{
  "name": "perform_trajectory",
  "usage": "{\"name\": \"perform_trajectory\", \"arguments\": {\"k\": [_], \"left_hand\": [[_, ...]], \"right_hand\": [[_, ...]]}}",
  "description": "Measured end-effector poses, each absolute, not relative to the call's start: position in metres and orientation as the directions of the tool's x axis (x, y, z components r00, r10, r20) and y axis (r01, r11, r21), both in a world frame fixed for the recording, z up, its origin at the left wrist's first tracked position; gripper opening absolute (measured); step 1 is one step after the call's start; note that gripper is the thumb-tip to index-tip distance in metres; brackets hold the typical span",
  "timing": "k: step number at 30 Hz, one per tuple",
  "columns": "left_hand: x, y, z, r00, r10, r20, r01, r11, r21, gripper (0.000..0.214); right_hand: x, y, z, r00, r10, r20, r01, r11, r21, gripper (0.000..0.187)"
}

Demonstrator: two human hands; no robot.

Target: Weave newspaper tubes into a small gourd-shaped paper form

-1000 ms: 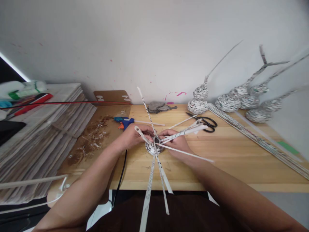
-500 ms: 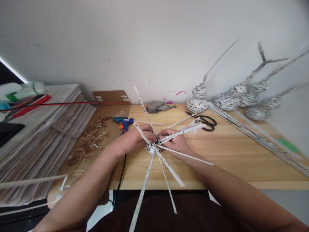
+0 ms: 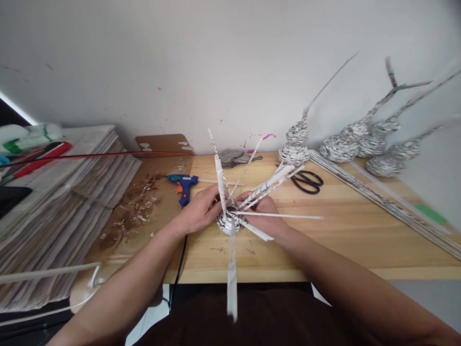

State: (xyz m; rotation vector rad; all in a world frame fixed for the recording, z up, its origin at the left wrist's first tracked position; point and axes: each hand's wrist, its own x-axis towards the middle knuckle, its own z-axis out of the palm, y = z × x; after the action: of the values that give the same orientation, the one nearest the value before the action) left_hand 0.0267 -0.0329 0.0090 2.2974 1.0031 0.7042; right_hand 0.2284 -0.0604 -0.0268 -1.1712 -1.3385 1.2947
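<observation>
A small woven newspaper basket (image 3: 229,226) stands on the wooden table in front of me, its round opening facing up. Several rolled paper tubes (image 3: 266,191) fan out from its rim; one flattened strip (image 3: 232,288) points toward my body. My left hand (image 3: 203,207) grips the basket's left side, with the fingers curled around the base of the upright tubes. From the right, my right hand (image 3: 261,211) closes on the far right side of the rim, its fingertips partly hidden behind the tubes.
A blue glue gun (image 3: 185,186) lies left of my hands, black scissors (image 3: 308,181) to the right. Behind are a grey glove (image 3: 234,157) and several woven gourd shapes (image 3: 293,153). Long paper tubes (image 3: 382,204) lie at right; stacked newspapers (image 3: 72,211) stand at left.
The basket has turned between my hands, so its tubes point in different directions. My left hand has shifted slightly down along the basket's side. My right hand stays close to the rim.
</observation>
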Motion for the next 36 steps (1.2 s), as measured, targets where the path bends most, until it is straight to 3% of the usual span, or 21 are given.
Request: {"name": "perform_trajectory", "arguments": {"k": [7, 11, 16, 23, 27, 30, 36], "left_hand": [[0.039, -0.039, 0.012, 0.424, 0.893, 0.152, 0.551, -0.388, 0.739, 0.022], [0.039, -0.039, 0.013, 0.426, 0.881, 0.205, 0.569, -0.437, 0.697, 0.014], [0.036, -0.035, 0.005, 0.434, 0.889, 0.145, 0.444, -0.351, 0.825, 0.014], [0.040, -0.032, 0.007, 0.409, 0.909, 0.076, 0.461, -0.278, 0.843, 0.010], [0.044, -0.037, 0.007, 0.343, 0.895, 0.285, 0.502, -0.431, 0.750, 0.012], [0.048, -0.040, 0.013, 0.357, 0.808, 0.469, 0.523, -0.589, 0.617, 0.013], [0.057, -0.033, 0.019, 0.455, 0.714, 0.532, 0.532, -0.697, 0.481, 0.012]], "right_hand": [[0.229, -0.059, -0.028, -0.176, 0.982, 0.061, 0.068, 0.075, -0.995, 0.008], [0.230, -0.059, -0.027, -0.187, 0.980, 0.069, 0.041, 0.078, -0.996, 0.013], [0.231, -0.061, -0.026, -0.178, 0.979, 0.095, 0.096, 0.113, -0.989, 0.010], [0.233, -0.062, -0.019, -0.188, 0.972, 0.143, 0.149, 0.172, -0.974, 0.008], [0.233, -0.062, -0.015, -0.139, 0.985, 0.105, 0.084, 0.117, -0.990, 0.012], [0.235, -0.063, -0.011, -0.050, 0.997, 0.066, 0.020, 0.067, -0.998, 0.018], [0.240, -0.059, -0.010, 0.046, 0.999, -0.006, -0.078, -0.003, -0.997, 0.018]]}}
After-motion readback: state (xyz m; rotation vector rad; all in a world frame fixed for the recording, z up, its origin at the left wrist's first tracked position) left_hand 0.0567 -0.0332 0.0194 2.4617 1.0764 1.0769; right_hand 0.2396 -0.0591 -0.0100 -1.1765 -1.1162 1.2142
